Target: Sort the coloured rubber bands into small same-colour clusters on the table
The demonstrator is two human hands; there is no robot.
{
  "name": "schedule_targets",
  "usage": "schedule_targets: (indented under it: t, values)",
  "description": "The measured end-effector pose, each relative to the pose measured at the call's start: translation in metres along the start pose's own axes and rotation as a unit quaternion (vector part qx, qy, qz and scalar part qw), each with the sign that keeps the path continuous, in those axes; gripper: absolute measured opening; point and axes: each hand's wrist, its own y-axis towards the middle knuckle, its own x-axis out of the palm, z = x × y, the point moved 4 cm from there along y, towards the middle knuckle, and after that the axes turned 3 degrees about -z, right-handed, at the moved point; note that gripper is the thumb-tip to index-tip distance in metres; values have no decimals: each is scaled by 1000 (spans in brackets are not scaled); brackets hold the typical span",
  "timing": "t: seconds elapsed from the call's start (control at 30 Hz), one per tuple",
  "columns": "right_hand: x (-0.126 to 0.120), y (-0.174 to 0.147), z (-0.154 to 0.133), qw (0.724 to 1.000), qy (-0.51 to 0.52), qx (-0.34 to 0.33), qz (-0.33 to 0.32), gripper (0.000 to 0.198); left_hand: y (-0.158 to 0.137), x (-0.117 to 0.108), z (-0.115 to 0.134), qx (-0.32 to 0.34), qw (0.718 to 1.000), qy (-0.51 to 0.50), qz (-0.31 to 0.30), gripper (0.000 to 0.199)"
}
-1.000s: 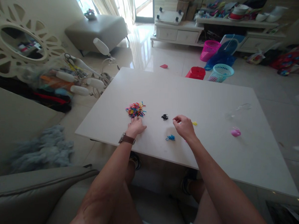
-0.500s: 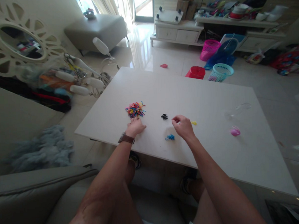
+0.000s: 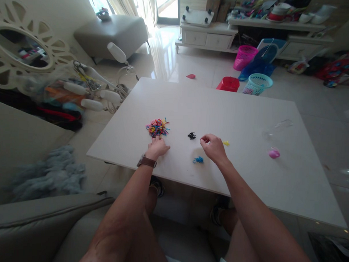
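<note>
A pile of thin, multicoloured band-like pieces (image 3: 157, 127) lies on the white table (image 3: 185, 102). My left hand (image 3: 158, 147), with a watch on its wrist, rests at the near edge of this pile; its thumb is stretched away and its fingertips touch the pieces. My right hand (image 3: 213, 147) hovers or rests to the right, thumb and fingertips pinched together; anything between them is too small to make out. Between the hands lie a small black cluster (image 3: 191, 136) and a small blue cluster (image 3: 198, 160). A few yellow pieces (image 3: 226, 143) show just beyond my right hand.
On the table's right side lie a shiny pink item (image 3: 274, 153) and a clear plastic item (image 3: 279, 128). Past the far edge stand a red stool or bin (image 3: 229, 84) and a light-blue basket (image 3: 258, 85). A lamp fixture (image 3: 110, 95) is at the left.
</note>
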Motion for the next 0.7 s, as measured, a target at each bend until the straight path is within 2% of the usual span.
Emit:
schedule_targets:
  t: [0.43,0.6,0.7]
  values:
    - [-8,1,3,1000,15,0,11,17,6,3,-2,-6,1000,7,1,56]
    - [-25,2,9,999,18,13,38,17,1,-3,4,-6,1000,6,17,57]
    - [-40,1,15,997,25,36,58,17,-7,-9,17,11,999,1,37,55]
